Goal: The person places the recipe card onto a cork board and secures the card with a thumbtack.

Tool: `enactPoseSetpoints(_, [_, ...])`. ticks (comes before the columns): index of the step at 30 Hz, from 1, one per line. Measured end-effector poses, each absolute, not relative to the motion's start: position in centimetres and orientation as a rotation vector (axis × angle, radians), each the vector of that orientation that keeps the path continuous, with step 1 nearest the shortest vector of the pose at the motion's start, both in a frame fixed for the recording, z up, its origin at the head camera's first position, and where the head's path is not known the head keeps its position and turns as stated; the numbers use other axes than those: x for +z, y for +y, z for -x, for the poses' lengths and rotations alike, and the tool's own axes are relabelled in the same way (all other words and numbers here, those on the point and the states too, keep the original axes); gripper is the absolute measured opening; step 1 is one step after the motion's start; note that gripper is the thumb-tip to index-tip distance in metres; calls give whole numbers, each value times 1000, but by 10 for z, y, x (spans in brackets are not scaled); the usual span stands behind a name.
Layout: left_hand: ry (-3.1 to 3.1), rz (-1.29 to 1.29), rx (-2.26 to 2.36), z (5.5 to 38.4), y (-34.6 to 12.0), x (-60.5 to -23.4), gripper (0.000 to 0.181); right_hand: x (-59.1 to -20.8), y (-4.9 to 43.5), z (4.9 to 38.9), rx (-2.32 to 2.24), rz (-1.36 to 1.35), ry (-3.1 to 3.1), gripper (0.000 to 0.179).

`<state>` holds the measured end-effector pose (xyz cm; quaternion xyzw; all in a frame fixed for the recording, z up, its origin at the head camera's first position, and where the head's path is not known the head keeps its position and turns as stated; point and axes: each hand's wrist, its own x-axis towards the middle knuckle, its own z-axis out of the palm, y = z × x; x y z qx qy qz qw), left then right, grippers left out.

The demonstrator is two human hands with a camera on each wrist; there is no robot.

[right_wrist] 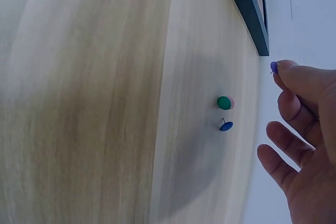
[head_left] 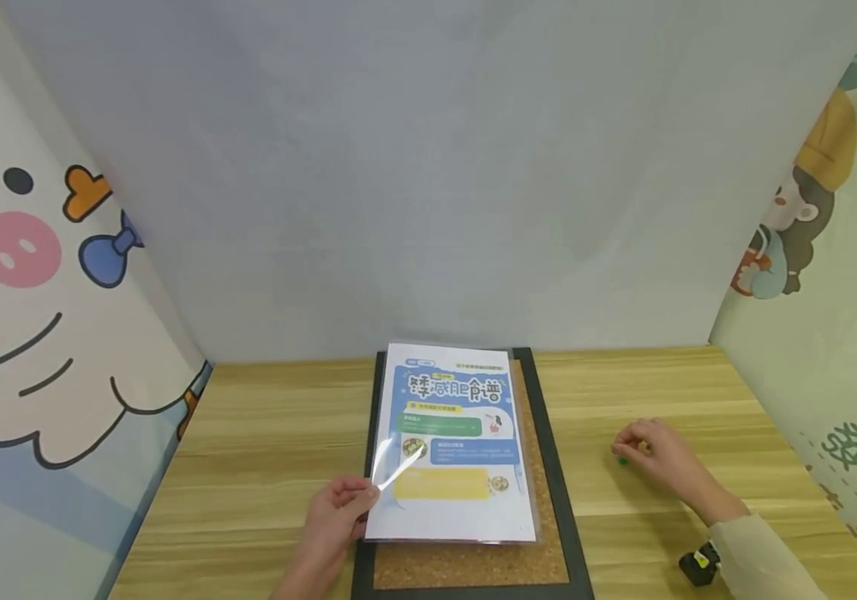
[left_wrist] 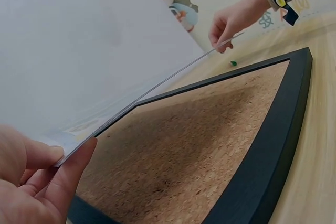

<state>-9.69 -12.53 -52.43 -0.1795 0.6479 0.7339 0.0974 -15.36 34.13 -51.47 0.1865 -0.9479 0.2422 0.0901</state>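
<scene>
My left hand [head_left: 333, 518] pinches the lower left edge of a laminated poster [head_left: 458, 517], thumb above and fingers beneath. The poster is held above a cork board [head_left: 466, 568] with a black frame; the left wrist view shows a gap between sheet and cork. Off to the right, my right hand [head_left: 657, 460] is raised over the table, pinching a blue-purple thumbtack [right_wrist: 273, 67] between thumb and index finger. Below it on the wood lie a green thumbtack [right_wrist: 224, 103] and a blue thumbtack [right_wrist: 226, 126]. Something pinkish shows partly behind the green one.
The wooden table [head_left: 271, 433] carries the board at its middle. A pale grey curtain [head_left: 428, 192] stands behind it, and printed cartoon panels flank both sides. A small black device [head_left: 699, 565] is strapped at my right wrist.
</scene>
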Motion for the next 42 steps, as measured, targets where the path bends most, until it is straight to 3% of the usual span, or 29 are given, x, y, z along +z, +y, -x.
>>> enactPoseSetpoints(42, [1935,641,2051,95,-99,-529,24,-522,328,155,720,-541,-2840,6])
